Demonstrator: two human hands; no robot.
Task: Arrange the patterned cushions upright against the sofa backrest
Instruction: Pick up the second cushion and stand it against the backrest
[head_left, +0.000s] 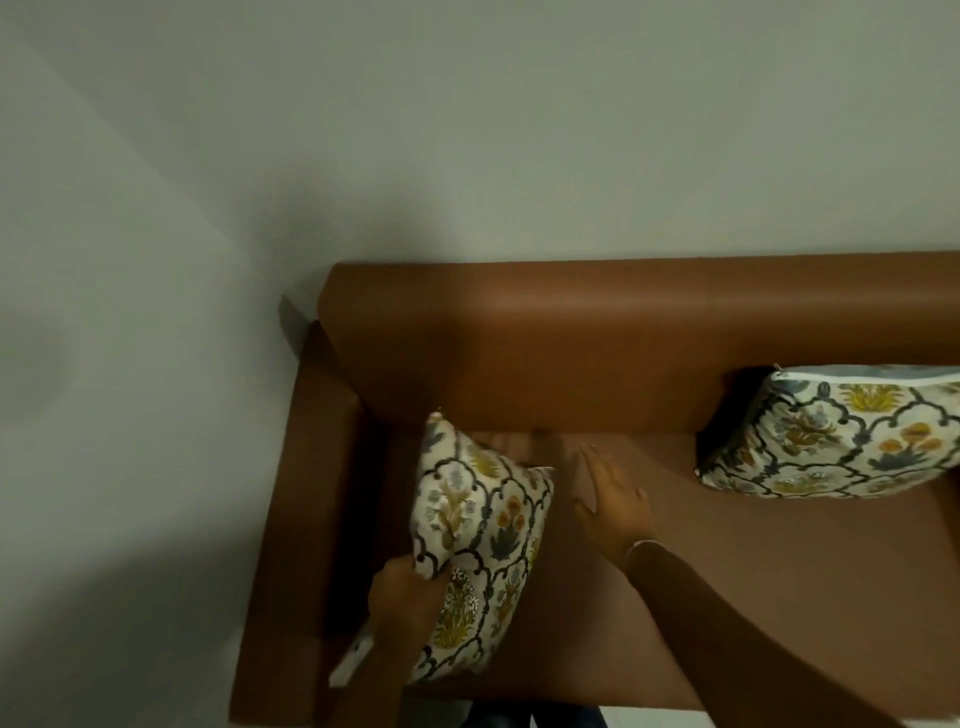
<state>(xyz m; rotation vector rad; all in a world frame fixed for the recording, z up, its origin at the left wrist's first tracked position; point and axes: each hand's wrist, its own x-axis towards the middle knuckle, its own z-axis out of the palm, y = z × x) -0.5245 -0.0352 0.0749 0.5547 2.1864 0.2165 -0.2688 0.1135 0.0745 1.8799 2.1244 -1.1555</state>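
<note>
My left hand (402, 605) pinches the near cushion (480, 540) by its lower left corner, fingers closed over the fabric edge. That cushion stands on edge over the sofa seat (649, 597), tipped leftward, its long axis running from my hand away toward the backrest (519, 358), its far top corner pointing at the backrest's foot without clearly touching it. Its printed face turns to the right: cream cloth with a dark scalloped lattice framing yellow, orange and grey-blue flowers. A white tag or flap (353, 660) hangs below my left wrist; I cannot tell what it is.

Just right of this cushion, my right hand (610, 501) is open, fingers spread and stretched forward, hovering over the seat and holding nothing. A thin bangle (644, 545) circles that wrist.

Left of the cushion rises the brown armrest (306, 493), close beside it.

Farther along the seat, well to the right, the second cushion (841, 434) of the same print leans back against the backrest, face toward me, its top edge with white piping roughly level, partly cut off by the frame edge.

Behind the backrest is a plain pale wall (467, 130).
</note>
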